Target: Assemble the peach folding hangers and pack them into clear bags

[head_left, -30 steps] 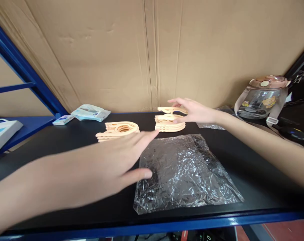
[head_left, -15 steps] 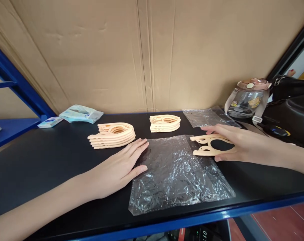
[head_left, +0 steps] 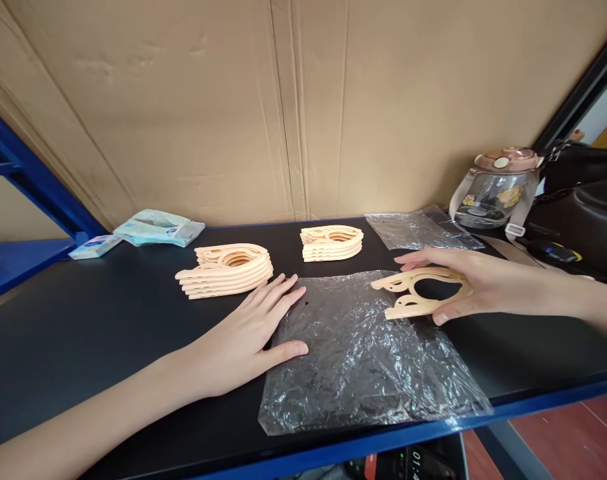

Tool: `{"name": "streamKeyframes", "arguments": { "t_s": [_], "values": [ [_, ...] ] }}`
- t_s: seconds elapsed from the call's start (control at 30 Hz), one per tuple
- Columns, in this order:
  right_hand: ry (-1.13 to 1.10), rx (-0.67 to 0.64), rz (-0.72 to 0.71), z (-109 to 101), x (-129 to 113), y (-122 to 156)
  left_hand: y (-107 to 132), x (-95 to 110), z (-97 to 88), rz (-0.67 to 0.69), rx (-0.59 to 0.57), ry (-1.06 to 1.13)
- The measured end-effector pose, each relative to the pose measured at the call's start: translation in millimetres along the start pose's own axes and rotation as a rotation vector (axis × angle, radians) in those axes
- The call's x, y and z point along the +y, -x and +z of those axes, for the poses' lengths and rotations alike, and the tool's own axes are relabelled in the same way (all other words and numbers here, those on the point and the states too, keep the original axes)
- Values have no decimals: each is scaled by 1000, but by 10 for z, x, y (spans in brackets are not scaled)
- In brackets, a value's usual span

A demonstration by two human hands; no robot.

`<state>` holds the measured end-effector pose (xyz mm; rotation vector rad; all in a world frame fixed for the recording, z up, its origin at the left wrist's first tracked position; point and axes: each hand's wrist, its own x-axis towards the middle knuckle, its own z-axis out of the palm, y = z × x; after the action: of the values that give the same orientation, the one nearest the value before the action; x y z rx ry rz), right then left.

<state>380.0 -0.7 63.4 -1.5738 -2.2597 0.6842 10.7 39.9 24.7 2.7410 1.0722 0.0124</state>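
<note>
My left hand (head_left: 243, 347) lies with its fingers stretched out on the left edge of a clear plastic bag (head_left: 343, 360), which is spread flat on the black tabletop. Over the bag's upper right part, my right hand (head_left: 476, 283) grips a beige folding hanger (head_left: 408, 312), folded up, between thumb and fingers. The hanger's two ends point left. Just beyond my left fingertips sits a stack of several folded beige hangers (head_left: 228, 280). A smaller hanger stack (head_left: 332, 250) stands farther back, near the middle.
At the back right lie another clear bag (head_left: 418, 230), a strapped water bottle (head_left: 498, 193), a dark item with a yellow edge (head_left: 556, 252) and a black bag (head_left: 588, 207). Tissue packs (head_left: 158, 230) are at the back left. A blue edge (head_left: 333, 460) borders the tabletop; cardboard (head_left: 198, 120) walls the back.
The hanger in my right hand has tilted and its upper end has moved slightly left. My left hand has slid a little to the right on the bag. Both stacks stay put.
</note>
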Motion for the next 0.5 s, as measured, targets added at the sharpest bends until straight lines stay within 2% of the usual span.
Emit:
{"name": "streamKeyframes", "arguments": {
  "t_s": [0.17,0.3,0.4,0.5],
  "values": [
    [118,52,-117,197,-50,-150,10,25,9,-4,33,25],
    [165,61,-159,338,-64,-160,41,47,2,-3,67,55],
    [203,73,-160,323,-24,-78,54,54,-27,-14,81,91],
    [257,86,-108,257,50,24,47,70,-68,-58,32,104]
  ]
}}
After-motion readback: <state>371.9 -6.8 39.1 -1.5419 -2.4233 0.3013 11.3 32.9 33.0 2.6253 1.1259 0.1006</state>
